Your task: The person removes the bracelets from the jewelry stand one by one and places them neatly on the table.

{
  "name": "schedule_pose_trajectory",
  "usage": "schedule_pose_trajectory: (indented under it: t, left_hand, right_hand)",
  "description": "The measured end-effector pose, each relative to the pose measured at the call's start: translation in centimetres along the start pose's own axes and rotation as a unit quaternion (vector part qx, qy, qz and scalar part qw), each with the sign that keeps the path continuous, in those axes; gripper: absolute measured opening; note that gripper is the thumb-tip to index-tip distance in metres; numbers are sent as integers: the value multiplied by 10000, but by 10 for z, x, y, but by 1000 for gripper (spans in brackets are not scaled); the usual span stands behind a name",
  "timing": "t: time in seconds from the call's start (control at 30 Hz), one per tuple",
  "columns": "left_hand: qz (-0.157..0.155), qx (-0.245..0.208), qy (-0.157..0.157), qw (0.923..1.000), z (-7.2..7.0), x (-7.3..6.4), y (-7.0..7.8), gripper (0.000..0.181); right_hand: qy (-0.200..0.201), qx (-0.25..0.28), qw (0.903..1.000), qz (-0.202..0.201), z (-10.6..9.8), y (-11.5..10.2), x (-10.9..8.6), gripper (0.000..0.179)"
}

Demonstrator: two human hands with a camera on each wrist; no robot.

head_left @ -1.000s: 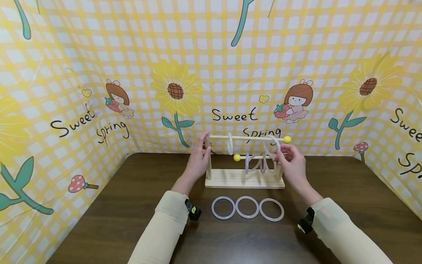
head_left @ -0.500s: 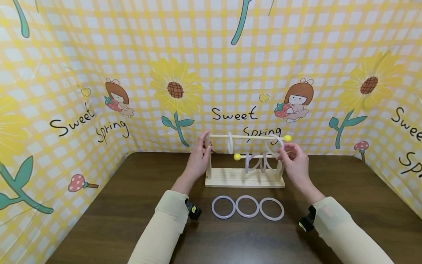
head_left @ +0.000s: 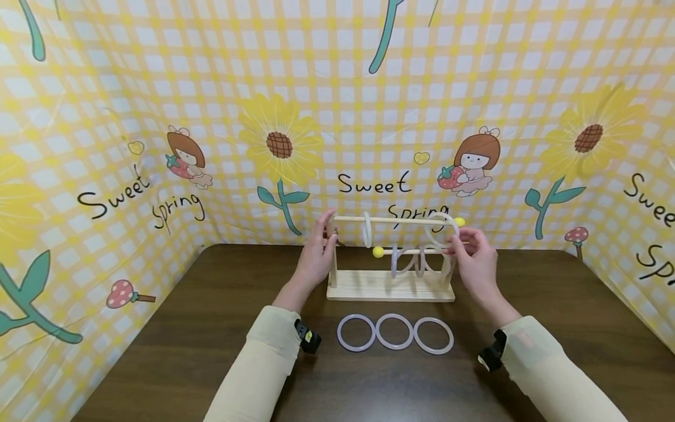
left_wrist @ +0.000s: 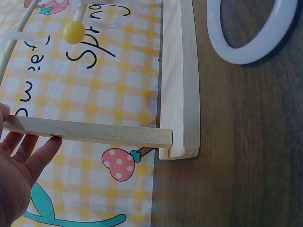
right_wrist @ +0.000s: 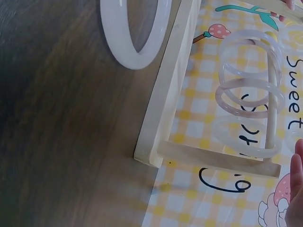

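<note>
A pale wooden rack (head_left: 390, 288) stands on the table, with two side posts and two rods tipped by yellow balls. My left hand (head_left: 316, 253) holds the top of the left post (left_wrist: 94, 131), thumb and fingers on opposite sides. With thumb and fingertips my right hand (head_left: 479, 265) pinches a whitish ring (head_left: 426, 230) at the right part of the upper rod (head_left: 398, 220), close to its yellow ball (head_left: 460, 222). Another white ring (head_left: 367, 230) hangs toward that rod's left end. On the lower rod hang several translucent rings (right_wrist: 246, 84). Only the right hand's edge shows in the right wrist view.
Three pale purple and whitish rings lie in a row in front of the rack: a left ring (head_left: 339, 333), a middle ring (head_left: 377, 332) and a right ring (head_left: 451, 336). Behind the brown table (head_left: 390, 387) hangs a yellow checked cloth (head_left: 348, 117).
The right hand has shifted slightly right with its ring, which now sits nearer the upper rod's yellow ball and shows rounder. The left hand and the rack stay in place.
</note>
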State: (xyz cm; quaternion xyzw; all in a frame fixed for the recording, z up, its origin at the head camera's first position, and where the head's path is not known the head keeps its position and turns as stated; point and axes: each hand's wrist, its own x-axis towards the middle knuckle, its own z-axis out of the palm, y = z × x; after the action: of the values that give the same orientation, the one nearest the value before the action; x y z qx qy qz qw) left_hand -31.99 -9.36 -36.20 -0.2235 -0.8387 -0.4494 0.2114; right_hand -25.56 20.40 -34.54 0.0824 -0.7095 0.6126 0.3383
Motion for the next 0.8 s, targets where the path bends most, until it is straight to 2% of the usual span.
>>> schedule_pose_trajectory:
  t: [0.4, 0.6, 0.8]
  left_hand:
    - [55, 23, 23, 10000, -1, 0, 2, 50]
    - [30, -20, -4, 10000, -1, -1, 2, 51]
    - [-11, -12, 19, 10000, 0, -1, 1, 52]
  right_hand:
    - [153, 147, 9996, -179, -9, -1, 4, 18]
    - [208, -52, 9997, -91, -16, 0, 6, 18]
    - [259, -263, 9991, -212, -24, 1, 7, 17]
